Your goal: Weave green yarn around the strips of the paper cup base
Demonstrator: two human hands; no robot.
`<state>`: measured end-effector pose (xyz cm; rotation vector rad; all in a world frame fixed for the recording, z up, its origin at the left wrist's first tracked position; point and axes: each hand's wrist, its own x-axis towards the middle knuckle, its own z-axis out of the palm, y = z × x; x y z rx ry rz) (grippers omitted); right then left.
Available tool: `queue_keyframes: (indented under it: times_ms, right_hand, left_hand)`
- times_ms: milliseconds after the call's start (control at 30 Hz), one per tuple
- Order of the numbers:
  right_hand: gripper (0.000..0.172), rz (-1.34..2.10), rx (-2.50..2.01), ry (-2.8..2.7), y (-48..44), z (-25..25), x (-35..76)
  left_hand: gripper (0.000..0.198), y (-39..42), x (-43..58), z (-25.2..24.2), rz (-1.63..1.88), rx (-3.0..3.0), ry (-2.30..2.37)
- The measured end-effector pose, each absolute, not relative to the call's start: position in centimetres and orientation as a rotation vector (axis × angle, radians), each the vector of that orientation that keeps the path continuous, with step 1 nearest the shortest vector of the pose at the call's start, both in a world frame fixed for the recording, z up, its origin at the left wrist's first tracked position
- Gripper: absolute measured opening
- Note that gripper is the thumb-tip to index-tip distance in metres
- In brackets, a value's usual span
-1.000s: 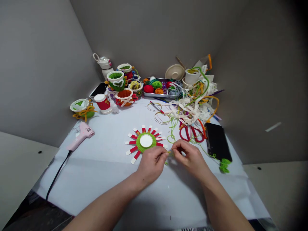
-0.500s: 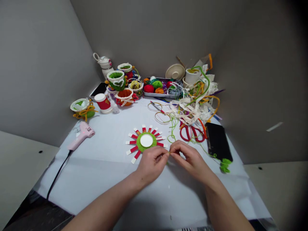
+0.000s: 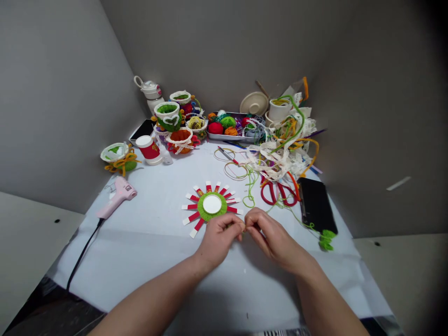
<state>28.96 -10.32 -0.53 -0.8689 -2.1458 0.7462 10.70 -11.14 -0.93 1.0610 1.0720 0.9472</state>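
My left hand [image 3: 221,236] and my right hand [image 3: 269,233] meet tip to tip over the front middle of the table. Both are closed in a pinch on a thin strand of green yarn [image 3: 244,231], mostly hidden by the fingers. Just beyond my left hand lies a paper cup cut into red and white strips [image 3: 193,217] spread out like rays. Green yarn is wound round its white base [image 3: 212,204]. Past my right hand are red-handled scissors [image 3: 269,193] and a loose tangle of green yarn [image 3: 250,189].
A pink glue gun [image 3: 117,198] with a black cord lies left. Behind stand decorated yarn cups [image 3: 168,116], a red-and-white paper cup [image 3: 149,149] and a tray [image 3: 224,137] of yarn balls. White lace [image 3: 280,161] heaps at back right, near a black phone-like slab [image 3: 318,205].
Both hands stay pinched together at nearly the same spot, with slight finger movement. The right hand's fingertips have dropped a little. The whole view has shifted slightly.
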Motion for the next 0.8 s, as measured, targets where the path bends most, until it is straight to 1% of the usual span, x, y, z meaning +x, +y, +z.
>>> queue_keyframes:
  times_ms: [133, 267, 367, 433, 533, 667, 800]
  right_hand:
    - [0.017, 0.728, -0.842, -2.154, -10.2, -0.5, 29.0]
    - [0.015, 0.794, -0.781, -2.122, -10.4, -0.2, 29.4]
    - [0.015, 0.936, -0.69, -1.991, -10.8, -0.1, 29.6]
    - [0.016, 0.956, -0.705, -1.838, -11.0, 0.0, 29.6]
    - [0.017, 0.792, -0.797, -1.768, -10.9, 0.1, 29.5]
    - [0.02, 0.534, -0.789, -1.895, -10.7, 0.2, 29.3]
    - [0.02, 0.427, -0.812, -1.992, -10.6, 0.0, 29.2]
  left_hand:
    - [0.018, -11.6, 11.6, -1.2, 1.019, 0.843, 1.037]
    - [0.018, -11.8, 12.1, -0.6, 1.05, 0.711, 0.995]
    - [0.022, -11.7, 11.9, 0.0, 1.103, 0.613, 1.015]
    - [0.025, -11.8, 11.8, 0.0, 1.098, 0.615, 1.008]
    - [0.03, -12.2, 11.8, -0.3, 1.017, 0.762, 0.923]
    - [0.03, -12.5, 11.8, -1.0, 1.047, 0.921, 0.984]
    - [0.029, -12.4, 11.2, -1.2, 1.055, 1.094, 1.031]
